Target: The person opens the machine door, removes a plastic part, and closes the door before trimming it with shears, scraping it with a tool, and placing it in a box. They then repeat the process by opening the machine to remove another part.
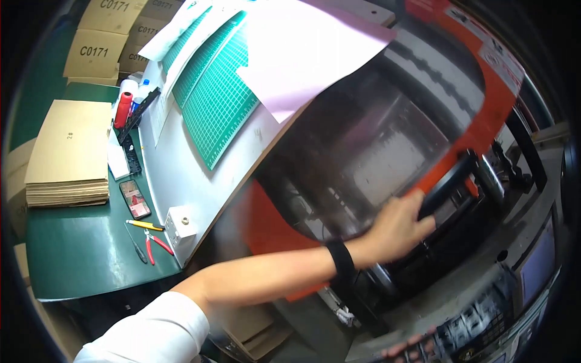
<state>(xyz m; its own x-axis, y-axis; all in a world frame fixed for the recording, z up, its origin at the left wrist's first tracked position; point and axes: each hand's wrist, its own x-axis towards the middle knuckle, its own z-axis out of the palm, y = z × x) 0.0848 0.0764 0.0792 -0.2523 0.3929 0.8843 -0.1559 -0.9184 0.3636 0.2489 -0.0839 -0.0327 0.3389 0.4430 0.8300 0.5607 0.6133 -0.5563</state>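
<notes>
My left hand point(396, 227) is closed around the black bar handle point(451, 178) of a smoky see-through machine cover point(375, 151) with an orange frame point(493, 103). The arm, with a white sleeve and a black wristband, reaches across from the lower left. The cover is tilted and blurred, and dark machine parts show beneath it. At the bottom edge only blurred fingertips of my right hand point(411, 348) show, next to a keypad point(478, 320) on the machine's control panel.
A pink sheet point(302, 54) and a green cutting mat point(221, 91) lie on the machine's white top. On the green bench point(78, 266) at left are stacked flat cardboard point(63, 151), a phone point(135, 198), red-handled pliers point(158, 244) and a red spool point(123, 109). Cardboard boxes point(97, 54) stand behind.
</notes>
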